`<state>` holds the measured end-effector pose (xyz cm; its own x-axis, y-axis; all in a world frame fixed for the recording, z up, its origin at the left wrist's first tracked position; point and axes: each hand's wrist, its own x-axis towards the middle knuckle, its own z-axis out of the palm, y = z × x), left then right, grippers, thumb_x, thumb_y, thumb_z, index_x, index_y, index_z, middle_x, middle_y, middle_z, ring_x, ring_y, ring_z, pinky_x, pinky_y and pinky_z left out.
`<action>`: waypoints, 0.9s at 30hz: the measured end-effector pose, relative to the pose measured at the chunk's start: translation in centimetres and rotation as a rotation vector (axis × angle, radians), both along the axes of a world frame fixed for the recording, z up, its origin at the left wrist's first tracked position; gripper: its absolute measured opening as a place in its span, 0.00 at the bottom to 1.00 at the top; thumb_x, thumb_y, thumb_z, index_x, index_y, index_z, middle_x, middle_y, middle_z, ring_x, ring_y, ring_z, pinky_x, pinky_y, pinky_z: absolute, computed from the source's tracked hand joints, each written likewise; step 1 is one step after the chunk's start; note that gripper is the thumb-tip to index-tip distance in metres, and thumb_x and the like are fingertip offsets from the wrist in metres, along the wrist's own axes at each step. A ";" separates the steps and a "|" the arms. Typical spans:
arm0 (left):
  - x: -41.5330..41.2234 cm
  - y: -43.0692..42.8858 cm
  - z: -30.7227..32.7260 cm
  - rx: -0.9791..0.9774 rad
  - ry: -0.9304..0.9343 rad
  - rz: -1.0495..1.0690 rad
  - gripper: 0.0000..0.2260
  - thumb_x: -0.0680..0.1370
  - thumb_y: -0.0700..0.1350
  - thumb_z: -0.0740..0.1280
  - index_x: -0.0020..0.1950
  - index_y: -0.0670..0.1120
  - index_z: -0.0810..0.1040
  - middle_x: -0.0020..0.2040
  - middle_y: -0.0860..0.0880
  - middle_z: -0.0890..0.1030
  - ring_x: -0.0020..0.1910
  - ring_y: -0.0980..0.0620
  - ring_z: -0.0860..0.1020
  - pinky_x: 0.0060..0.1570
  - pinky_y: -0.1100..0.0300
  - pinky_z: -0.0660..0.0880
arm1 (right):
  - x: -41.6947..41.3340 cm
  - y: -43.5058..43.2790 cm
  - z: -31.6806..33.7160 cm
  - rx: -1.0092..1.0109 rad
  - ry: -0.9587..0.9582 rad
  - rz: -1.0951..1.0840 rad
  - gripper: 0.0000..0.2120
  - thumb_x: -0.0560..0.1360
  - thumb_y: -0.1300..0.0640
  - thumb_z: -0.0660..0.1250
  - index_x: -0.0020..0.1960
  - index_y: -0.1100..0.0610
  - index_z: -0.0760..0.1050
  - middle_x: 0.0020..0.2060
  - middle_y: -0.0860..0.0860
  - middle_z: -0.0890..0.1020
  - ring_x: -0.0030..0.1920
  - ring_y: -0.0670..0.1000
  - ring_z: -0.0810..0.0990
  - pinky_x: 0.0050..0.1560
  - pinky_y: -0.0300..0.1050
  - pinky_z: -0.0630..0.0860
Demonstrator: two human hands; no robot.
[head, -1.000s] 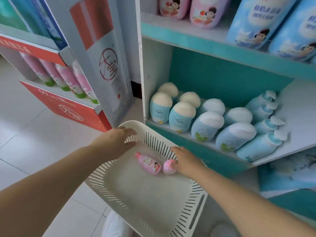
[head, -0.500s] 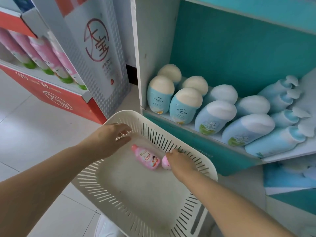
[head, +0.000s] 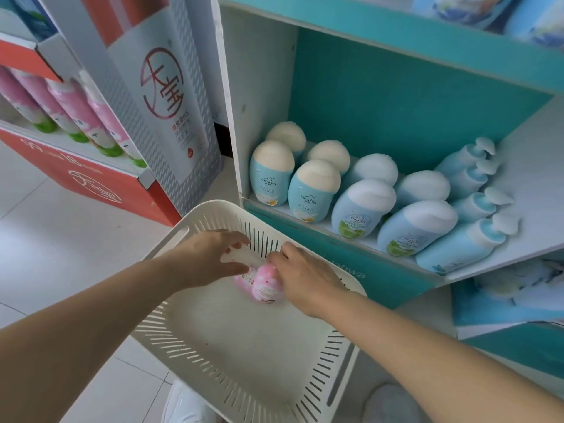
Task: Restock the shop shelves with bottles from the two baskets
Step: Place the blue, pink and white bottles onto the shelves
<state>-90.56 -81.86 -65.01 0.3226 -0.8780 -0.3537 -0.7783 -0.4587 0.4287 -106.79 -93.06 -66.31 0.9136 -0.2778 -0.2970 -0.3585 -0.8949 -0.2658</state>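
A white slotted basket point(head: 250, 346) sits low in front of the teal shelf point(head: 305, 236). Two small pink bottles lie at its far end. My right hand point(head: 305, 277) is closed around the nearer round pink bottle point(head: 267, 288). The second pink bottle point(head: 241, 280) lies right beside it on the left, mostly hidden under my left hand point(head: 210, 257). That hand's thumb rests on the bottle, and its fingers are spread above it with only basket showing between them.
The teal shelf holds rows of blue bottles with cream caps point(head: 271, 175) and white caps point(head: 366, 206), and pump bottles point(head: 470, 206) at the right. A red and white display point(head: 91, 184) with pink tubes point(head: 76, 114) stands to the left on the tiled floor point(head: 61, 239).
My left hand moved from the basket's far rim down onto the second pink bottle. My right hand closed further around the round bottle and tipped it up. The view dropped lower and closer.
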 end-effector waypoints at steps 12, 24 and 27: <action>-1.2 -0.6 3.1 -0.098 0.174 0.079 0.24 0.66 0.55 0.76 0.57 0.52 0.72 0.46 0.55 0.79 0.45 0.53 0.77 0.43 0.67 0.71 | 1.7 0.2 7.6 0.193 -0.451 -0.113 0.15 0.81 0.55 0.54 0.66 0.53 0.68 0.58 0.53 0.71 0.58 0.55 0.71 0.54 0.48 0.69; -4.2 2.8 13.5 -0.369 0.345 0.203 0.20 0.69 0.52 0.73 0.58 0.51 0.72 0.51 0.55 0.80 0.49 0.57 0.79 0.48 0.65 0.77 | 0.8 2.8 19.1 0.364 -0.515 -0.169 0.19 0.77 0.55 0.64 0.67 0.50 0.67 0.60 0.50 0.75 0.57 0.50 0.73 0.59 0.46 0.71; -5.4 3.7 15.6 -0.460 0.300 0.228 0.22 0.68 0.56 0.73 0.58 0.51 0.72 0.50 0.54 0.80 0.48 0.56 0.80 0.50 0.60 0.79 | 0.2 3.7 21.9 0.314 -0.534 -0.163 0.15 0.76 0.56 0.64 0.63 0.50 0.70 0.56 0.52 0.77 0.54 0.53 0.74 0.58 0.50 0.72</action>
